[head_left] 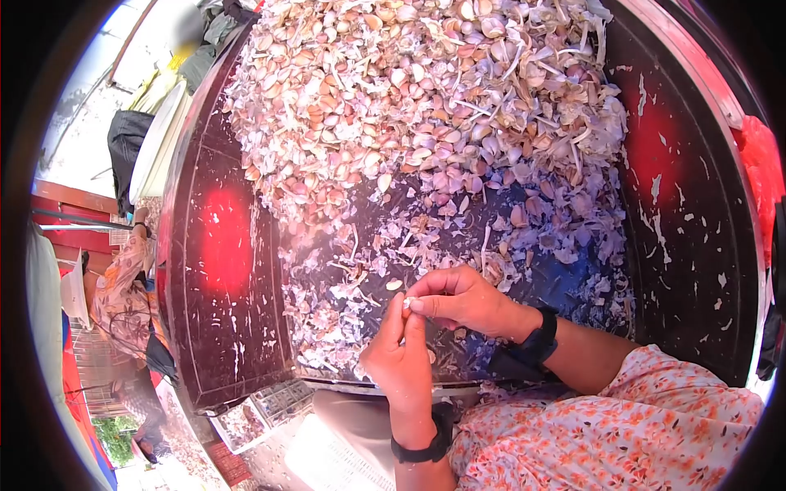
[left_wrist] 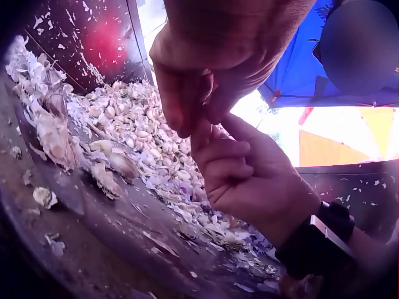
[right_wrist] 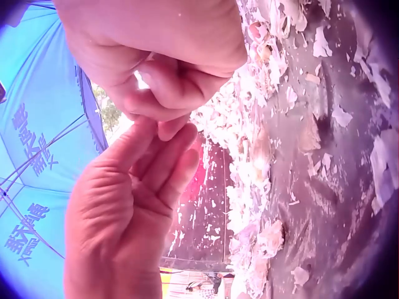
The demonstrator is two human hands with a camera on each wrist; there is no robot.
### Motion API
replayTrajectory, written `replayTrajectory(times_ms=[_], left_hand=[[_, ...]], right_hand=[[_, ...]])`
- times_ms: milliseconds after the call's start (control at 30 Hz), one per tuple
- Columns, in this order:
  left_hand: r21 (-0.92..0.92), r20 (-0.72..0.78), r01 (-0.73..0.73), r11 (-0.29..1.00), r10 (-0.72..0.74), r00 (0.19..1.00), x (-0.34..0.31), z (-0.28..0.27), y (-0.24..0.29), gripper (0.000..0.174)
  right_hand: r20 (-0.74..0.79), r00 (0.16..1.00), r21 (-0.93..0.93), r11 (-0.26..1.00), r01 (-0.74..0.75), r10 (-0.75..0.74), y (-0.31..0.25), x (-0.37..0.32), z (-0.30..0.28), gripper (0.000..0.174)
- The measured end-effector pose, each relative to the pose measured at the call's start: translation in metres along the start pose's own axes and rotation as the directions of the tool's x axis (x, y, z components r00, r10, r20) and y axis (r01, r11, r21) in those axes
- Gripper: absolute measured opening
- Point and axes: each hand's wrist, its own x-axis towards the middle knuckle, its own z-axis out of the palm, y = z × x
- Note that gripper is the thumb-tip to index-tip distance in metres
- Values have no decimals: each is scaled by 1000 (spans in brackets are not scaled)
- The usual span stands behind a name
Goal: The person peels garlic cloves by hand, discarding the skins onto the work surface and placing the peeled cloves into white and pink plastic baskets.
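My left hand and right hand meet at their fingertips over the near part of a dark table. Between the tips, thumbs and forefingers of both hands pinch a small whitish garlic clove, mostly covered by the fingers. In the left wrist view the right hand has its other fingers curled in. The left hand reaches up to the right one in the right wrist view. A loose garlic clove lies just beyond the fingertips.
A large heap of garlic cloves with papery skins and stalks covers the far side. Raised dark side panels flank the tabletop, flecked with skins. Scraps of garlic skin lie near the hands. Another person is at the left.
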Motion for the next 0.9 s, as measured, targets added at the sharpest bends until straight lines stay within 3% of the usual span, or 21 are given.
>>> replayTrajectory(times_ms=[100, 167, 333, 433, 900], left_hand=[[19, -8, 19, 1000, -19, 1000, -5, -8, -5, 30], [-305, 83, 170, 937, -152, 985, -5, -11, -3, 28], [-438, 160, 187, 879, -128, 979, -2, -13, -1, 27], [-547, 235, 305, 780, -207, 950, -2, -13, -7, 26], [-668, 338, 399, 628, -222, 915, 0, -10, -22, 26]], right_hand=[[30, 999, -52, 998, 23, -22, -2, -1, -1, 18], [57, 998, 0, 1000, 7, -7, -3, -1, -2, 18], [92, 995, 18, 999, -42, 40, 0, -3, -11, 20], [137, 988, -116, 989, 87, -71, -1, -3, -12, 21], [164, 962, -459, 846, 270, -218, -1, -3, -15, 18]])
